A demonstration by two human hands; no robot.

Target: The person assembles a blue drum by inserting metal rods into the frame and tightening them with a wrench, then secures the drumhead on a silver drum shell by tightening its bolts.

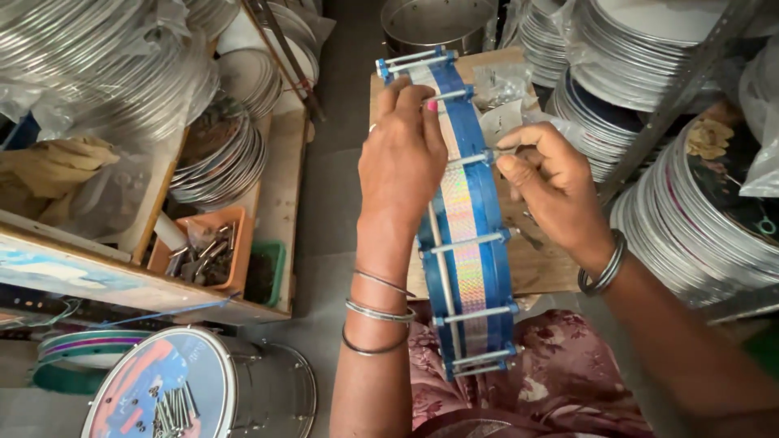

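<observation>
The left hand (403, 154) is gripping the far rim of a blue-hooped drum (464, 219) standing on edge over the lap, while the right hand (548, 182) is pinching a tension rod (479, 158) between its fingers (513, 166).

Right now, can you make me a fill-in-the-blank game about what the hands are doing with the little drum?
1. The left hand holds the small drum by its ____ hoops.
2. The right hand pinches a thin metal ____ on the drum's side.
3. Loose bolts lie in the ____ tray on the wooden shelf.
4. More bolts rest on top of the big ____ drum at bottom left.

Missing words: blue; rod; orange; silver
</observation>
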